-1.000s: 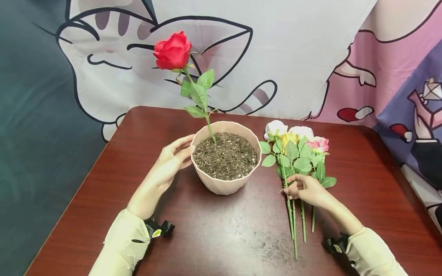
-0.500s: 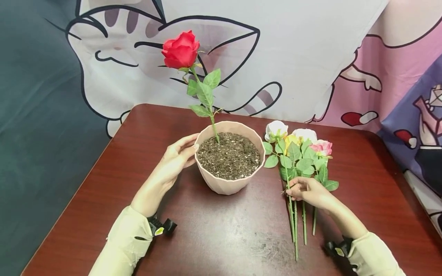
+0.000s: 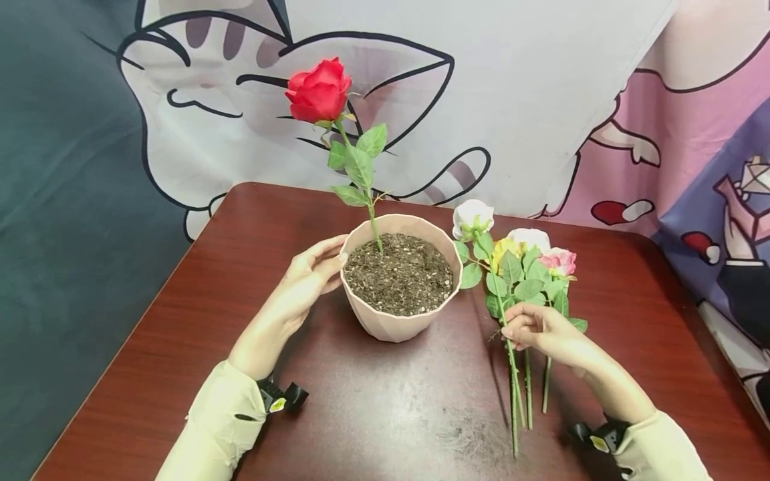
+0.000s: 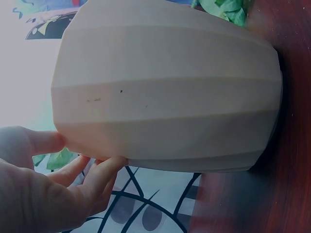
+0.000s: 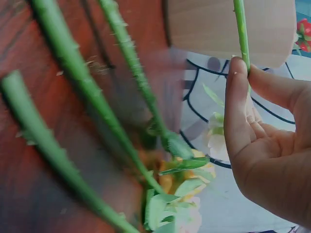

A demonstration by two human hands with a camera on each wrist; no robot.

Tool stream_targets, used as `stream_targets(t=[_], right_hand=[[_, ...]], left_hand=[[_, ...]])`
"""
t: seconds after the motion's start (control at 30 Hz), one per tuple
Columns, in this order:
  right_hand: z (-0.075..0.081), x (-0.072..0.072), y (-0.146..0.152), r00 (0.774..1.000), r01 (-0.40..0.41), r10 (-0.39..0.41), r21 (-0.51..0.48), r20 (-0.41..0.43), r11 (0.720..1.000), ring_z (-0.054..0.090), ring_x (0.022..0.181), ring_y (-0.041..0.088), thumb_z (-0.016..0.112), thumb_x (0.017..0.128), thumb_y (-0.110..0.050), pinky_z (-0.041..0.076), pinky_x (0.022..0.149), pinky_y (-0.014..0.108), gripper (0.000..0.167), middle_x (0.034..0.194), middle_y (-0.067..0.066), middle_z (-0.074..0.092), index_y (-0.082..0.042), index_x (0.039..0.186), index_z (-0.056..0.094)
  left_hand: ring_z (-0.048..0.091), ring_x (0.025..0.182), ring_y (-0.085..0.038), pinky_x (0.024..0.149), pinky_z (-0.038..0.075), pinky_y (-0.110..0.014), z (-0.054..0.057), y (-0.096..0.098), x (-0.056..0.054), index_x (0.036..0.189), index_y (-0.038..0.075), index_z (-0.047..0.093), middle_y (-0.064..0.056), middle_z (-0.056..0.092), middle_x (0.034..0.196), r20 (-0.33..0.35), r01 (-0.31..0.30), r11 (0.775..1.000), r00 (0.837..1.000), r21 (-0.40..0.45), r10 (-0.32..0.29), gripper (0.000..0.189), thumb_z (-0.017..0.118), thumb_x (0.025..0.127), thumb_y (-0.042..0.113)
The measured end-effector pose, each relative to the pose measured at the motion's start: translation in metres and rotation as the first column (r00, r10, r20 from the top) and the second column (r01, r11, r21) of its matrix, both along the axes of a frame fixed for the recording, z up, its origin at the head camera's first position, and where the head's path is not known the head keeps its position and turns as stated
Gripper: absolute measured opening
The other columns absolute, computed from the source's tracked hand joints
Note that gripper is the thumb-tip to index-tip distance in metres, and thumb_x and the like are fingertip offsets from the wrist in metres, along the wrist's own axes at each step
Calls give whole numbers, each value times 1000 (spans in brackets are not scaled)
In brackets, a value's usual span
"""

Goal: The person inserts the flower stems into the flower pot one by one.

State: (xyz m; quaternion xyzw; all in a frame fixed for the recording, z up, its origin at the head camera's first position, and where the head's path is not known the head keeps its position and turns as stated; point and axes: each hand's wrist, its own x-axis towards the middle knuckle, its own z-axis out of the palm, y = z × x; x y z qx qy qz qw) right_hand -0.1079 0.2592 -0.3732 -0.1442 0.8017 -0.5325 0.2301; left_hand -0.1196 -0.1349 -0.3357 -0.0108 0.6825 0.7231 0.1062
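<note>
A pale pink flowerpot (image 3: 391, 327) filled with dark soil stands on the table. My left hand (image 3: 309, 274) holds its left rim, the thumb at the edge and the fingers against the outer wall (image 4: 165, 97). A red rose (image 3: 319, 90) leans leftward from the soil near the back left. Right of the pot, my right hand (image 3: 541, 331) pinches the stem of a white rose (image 3: 472, 219) between thumb and fingers. That stem (image 5: 241, 29) is lifted off the others in the right wrist view. Under it lie a yellow rose (image 3: 504, 252), another white rose (image 3: 529, 238) and a pink rose (image 3: 559, 261).
The brown table (image 3: 373, 414) has its rounded back edge close to a cartoon-printed cloth (image 3: 529, 107). A dark green cloth (image 3: 60, 200) hangs at the left. Stems of the lying roses point toward the table's front.
My right hand has raised the white rose slightly off the other roses, its bloom shifting left and up. The left hand stays on the pot. The head view has shifted a little.
</note>
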Motion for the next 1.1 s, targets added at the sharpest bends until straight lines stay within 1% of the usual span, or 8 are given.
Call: stream_targets(t=[0.23, 0.37, 0.43, 0.57, 0.63, 0.8, 0.93, 1.1], right_hand=[[15, -4, 1, 997, -25, 15, -141, -72, 990, 61, 70, 11, 55, 91, 2, 54, 64, 25, 11, 80, -1, 65, 0, 101, 52], [29, -12, 0, 981, 32, -78, -244, -179, 969, 61, 70, 8, 53, 90, 8, 51, 61, 20, 20, 81, -2, 66, -8, 101, 56], [38, -17, 0, 965, 72, -142, -297, -219, 952, 61, 70, 7, 53, 89, 11, 51, 62, 19, 21, 82, -2, 67, -7, 99, 57], [58, -30, -1, 944, 112, -223, -399, -245, 910, 63, 70, 10, 51, 88, 13, 51, 63, 20, 18, 82, 2, 69, -3, 94, 56], [67, -38, -1, 945, 92, -223, -459, -240, 884, 64, 69, 11, 50, 89, 14, 52, 60, 20, 18, 82, 4, 70, -2, 94, 55], [89, -51, -8, 943, 46, -239, -622, -230, 782, 66, 70, 13, 47, 88, 19, 53, 62, 19, 20, 82, 8, 70, 2, 93, 55], [105, -61, -19, 915, 24, -287, -671, -285, 741, 66, 70, 17, 46, 87, 20, 54, 62, 22, 20, 81, 11, 69, 4, 91, 56], [117, -76, -36, 915, -15, -282, -722, -289, 691, 68, 75, 22, 49, 86, 19, 55, 63, 24, 16, 81, 14, 69, 6, 93, 55]], left_hand=[[46, 119, -19, 99, 42, -39, -2, -3, 0, 140, 11, 41, -11, 44, 138, -8, 8, 1000, 1000, -13, -8, 45, 50, 97, 15], [48, 118, -19, 98, 43, -39, -3, -4, -1, 140, 12, 42, -10, 45, 136, 0, 2, 1000, 1000, -11, -2, 44, 50, 96, 14], [47, 118, -18, 98, 43, -38, -4, -3, -1, 140, 12, 42, -9, 45, 137, -2, 8, 1000, 1000, -12, -8, 44, 50, 96, 14], [46, 120, -20, 99, 43, -40, -2, -2, -1, 140, 12, 42, -9, 45, 137, -9, 14, 1000, 1000, 1, -14, 45, 50, 96, 14], [46, 120, -20, 99, 42, -41, -2, -2, -1, 140, 12, 42, -9, 45, 137, -10, 12, 1000, 1000, 14, -12, 45, 50, 96, 14], [48, 118, -19, 99, 42, -41, -1, -1, -2, 139, 12, 43, -9, 46, 136, -9, 10, 1000, 1000, 30, -9, 44, 51, 96, 13], [48, 116, -17, 98, 43, -39, -3, -1, -2, 139, 12, 43, -9, 47, 136, -9, 3, 1000, 1000, 28, -3, 44, 50, 96, 12], [48, 116, -16, 97, 44, -39, -4, -1, -2, 139, 12, 43, -9, 46, 137, -8, -3, 1000, 1000, 19, 3, 44, 50, 96, 13]])
